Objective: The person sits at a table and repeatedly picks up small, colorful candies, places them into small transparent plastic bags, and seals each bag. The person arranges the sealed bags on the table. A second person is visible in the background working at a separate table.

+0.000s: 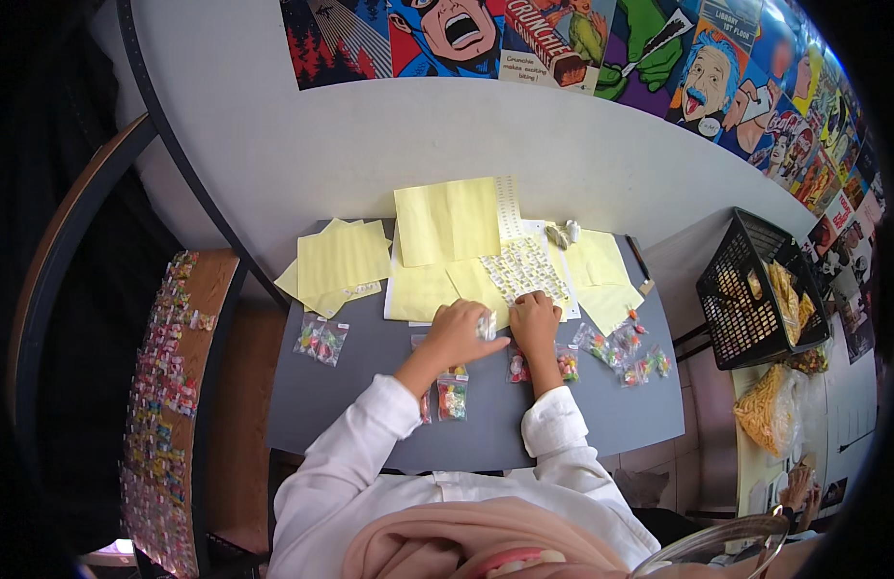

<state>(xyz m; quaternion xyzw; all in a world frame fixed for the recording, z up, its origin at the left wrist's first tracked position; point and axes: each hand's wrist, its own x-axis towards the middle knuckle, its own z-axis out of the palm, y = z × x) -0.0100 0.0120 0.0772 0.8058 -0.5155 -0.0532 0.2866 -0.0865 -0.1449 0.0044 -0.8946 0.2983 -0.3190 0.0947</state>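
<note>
My left hand (458, 334) holds a small clear packet (486, 325) over the grey table (483, 441); its contents are blurred. My right hand (535, 322) is beside it, fingertips at the lower edge of a sheet of small printed labels (523, 268). Whether they pinch a label cannot be seen. Below my left hand lies a zip bag of colourful sweets (453, 400), with another partly under my wrist. Bags of wrapped sweets (568, 363) flank my right wrist. Yellow backing sheets (447, 224) are spread across the table's back.
More sweet bags lie at left (322, 340) and right (621, 351). A cutter-like tool (639, 264) lies at the right edge. A wooden bench (193, 362) carries many sweet packets. A black plastic basket (751, 304) and snack bag (769, 412) stand right, near another person's hands (798, 488).
</note>
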